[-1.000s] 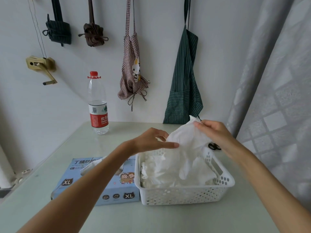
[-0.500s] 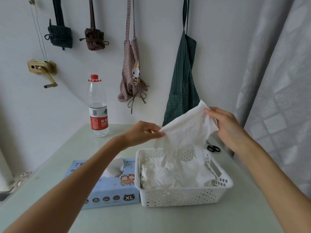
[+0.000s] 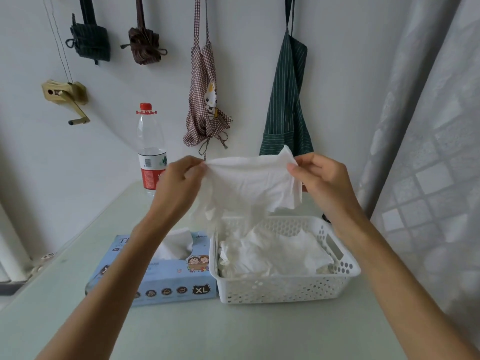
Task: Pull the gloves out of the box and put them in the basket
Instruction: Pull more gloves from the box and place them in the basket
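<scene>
Right now a thin white disposable glove point(image 3: 249, 185) hangs stretched between both hands above the white perforated plastic basket point(image 3: 285, 287), clear of its rim. The left hand point(image 3: 179, 183) pinches one corner of the cuff between thumb and fingertips, and the right hand point(image 3: 319, 178) pinches the other corner the same way, so each grip is closed tight on the film with nothing else in it. The glove's fingers dangle limp toward the basket's far left side, where a loose heap of white gloves point(image 3: 275, 253) already lies. The material looks featherlight, soft and clingy, likely to fold on itself and stick to skin, so the cuff edge is the sensible place to hold it; letting go low over the heap should keep it from drifting. Beside the basket, touching its left wall, sits the light blue cardboard glove box marked XL point(image 3: 161, 279) on the pale green table point(image 3: 233, 333), with another white glove point(image 3: 176, 242) poking from its opening. How many remain inside cannot be seen. A clear plastic water bottle with a red cap point(image 3: 151, 149) stands farther back.
</scene>
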### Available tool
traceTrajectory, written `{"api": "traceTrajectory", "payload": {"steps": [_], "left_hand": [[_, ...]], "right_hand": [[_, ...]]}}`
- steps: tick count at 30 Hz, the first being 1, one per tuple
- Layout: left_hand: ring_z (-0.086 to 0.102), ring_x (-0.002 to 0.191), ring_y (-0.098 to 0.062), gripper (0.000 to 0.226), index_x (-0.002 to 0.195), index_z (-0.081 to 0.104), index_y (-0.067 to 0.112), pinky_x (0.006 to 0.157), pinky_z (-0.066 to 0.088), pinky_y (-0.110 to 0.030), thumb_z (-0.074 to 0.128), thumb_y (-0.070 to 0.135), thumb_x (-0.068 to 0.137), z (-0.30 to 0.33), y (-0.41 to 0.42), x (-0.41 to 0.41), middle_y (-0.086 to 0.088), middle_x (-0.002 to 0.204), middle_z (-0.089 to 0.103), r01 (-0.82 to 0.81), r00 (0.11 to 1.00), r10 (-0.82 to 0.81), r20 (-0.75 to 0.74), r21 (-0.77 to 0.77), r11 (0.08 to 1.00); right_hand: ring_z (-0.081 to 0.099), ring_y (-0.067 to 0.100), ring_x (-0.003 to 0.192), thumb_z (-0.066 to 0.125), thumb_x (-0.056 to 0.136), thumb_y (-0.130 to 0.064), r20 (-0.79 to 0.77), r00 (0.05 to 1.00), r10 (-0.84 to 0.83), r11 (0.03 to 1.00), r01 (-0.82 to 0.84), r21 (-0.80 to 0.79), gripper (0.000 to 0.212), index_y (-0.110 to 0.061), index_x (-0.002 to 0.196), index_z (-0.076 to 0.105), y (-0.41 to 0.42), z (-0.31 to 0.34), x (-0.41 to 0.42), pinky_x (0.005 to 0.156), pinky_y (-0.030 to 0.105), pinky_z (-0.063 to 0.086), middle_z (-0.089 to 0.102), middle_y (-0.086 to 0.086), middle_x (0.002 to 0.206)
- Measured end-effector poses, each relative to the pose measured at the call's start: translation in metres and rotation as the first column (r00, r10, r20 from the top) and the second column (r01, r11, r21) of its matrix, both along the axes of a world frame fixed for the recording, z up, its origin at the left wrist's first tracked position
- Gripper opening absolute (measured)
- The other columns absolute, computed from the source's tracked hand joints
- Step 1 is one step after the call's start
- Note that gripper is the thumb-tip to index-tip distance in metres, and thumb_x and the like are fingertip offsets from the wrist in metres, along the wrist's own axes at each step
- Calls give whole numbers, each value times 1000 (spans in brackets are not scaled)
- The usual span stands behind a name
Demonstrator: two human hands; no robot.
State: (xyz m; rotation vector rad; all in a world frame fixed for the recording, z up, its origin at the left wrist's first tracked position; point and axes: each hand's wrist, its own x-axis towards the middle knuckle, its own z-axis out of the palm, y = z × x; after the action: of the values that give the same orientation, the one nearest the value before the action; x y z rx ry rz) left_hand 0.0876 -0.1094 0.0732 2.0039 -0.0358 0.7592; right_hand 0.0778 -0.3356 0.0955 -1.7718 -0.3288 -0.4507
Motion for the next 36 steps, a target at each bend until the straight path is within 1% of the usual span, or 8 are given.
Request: {"api": "traceTrajectory", "payload": {"steps": [5, 11, 22, 26, 28, 32, 34, 36], "left_hand": [[53, 93, -11, 18, 105, 65, 25, 78, 37, -26, 52, 23, 94, 0, 1, -3, 9, 97, 61, -141, 990, 141, 8, 187, 972], [59, 105, -24, 20, 114, 59, 28, 85, 43, -32, 51, 26, 95, -75, -29, 48, 3, 114, 67, 122, 960, 44, -275, 556, 822], [60, 96, -13, 23, 114, 58, 23, 76, 34, -20, 58, 30, 93, -104, -62, 97, 7, 109, 68, 253, 965, -196, -172, 801, 543], [58, 98, -17, 27, 111, 61, 22, 82, 40, -27, 68, 25, 85, -104, -66, 95, 4, 108, 66, 134, 978, -198, -64, 919, 370], [62, 86, -21, 29, 101, 66, 19, 72, 46, -31, 79, 19, 75, -100, -68, 89, 0, 99, 69, 15, 983, -174, 60, 917, 398], [59, 99, -15, 31, 114, 63, 22, 81, 50, -30, 47, 41, 96, -90, -69, 67, 4, 115, 64, 201, 979, -155, -132, 752, 627], [47, 125, -16, 57, 134, 49, 26, 103, 40, -37, 33, 61, 92, -90, -74, 60, 5, 140, 48, 453, 882, -175, -437, 688, 567], [12, 145, -16, 86, 151, 16, 27, 118, 13, -43, 21, 78, 81, -94, -78, 54, 5, 159, 12, 665, 711, -81, -699, 629, 404]], "right_hand": [[68, 23, 78, 62, 90, -20, -96, 995, 35, 998, -31, 48, 5, -17, 90, 66, 0, -25, -1, 73, 33, 56, 72, 7, 82], [68, 27, 73, 64, 89, -20, -279, 948, -156, 964, 85, -252, 4, -19, 85, 64, -39, -89, 35, 74, 42, 56, 72, 2, 74], [63, 22, 88, 55, 94, -21, -17, 927, -374, 536, 201, -820, 17, -20, 111, 59, -84, -119, 80, 71, 30, 47, 69, 3, 99], [61, 23, 96, 56, 94, -24, 105, 942, -320, 323, 212, -922, 28, -18, 121, 51, -72, -119, 78, 72, 32, 49, 65, 4, 104], [60, 21, 97, 58, 93, -25, 174, 946, -274, 217, 237, -947, 28, -19, 119, 50, -70, -118, 77, 72, 31, 50, 61, 1, 108], [55, 11, 75, 64, 89, -18, 126, 963, -240, 479, 230, -847, 14, -23, 101, 59, -76, -110, 75, 62, 24, 44, 52, -9, 91], [54, 8, 69, 63, 89, -18, -33, 985, -167, 619, 79, -782, 12, -29, 93, 62, -73, -109, 75, 60, 21, 42, 54, -10, 83], [58, 13, 96, 62, 90, -31, -195, 975, -108, 556, -104, -825, 21, -31, 111, 62, -67, -111, 76, 78, 24, 44, 58, -3, 113]]}}
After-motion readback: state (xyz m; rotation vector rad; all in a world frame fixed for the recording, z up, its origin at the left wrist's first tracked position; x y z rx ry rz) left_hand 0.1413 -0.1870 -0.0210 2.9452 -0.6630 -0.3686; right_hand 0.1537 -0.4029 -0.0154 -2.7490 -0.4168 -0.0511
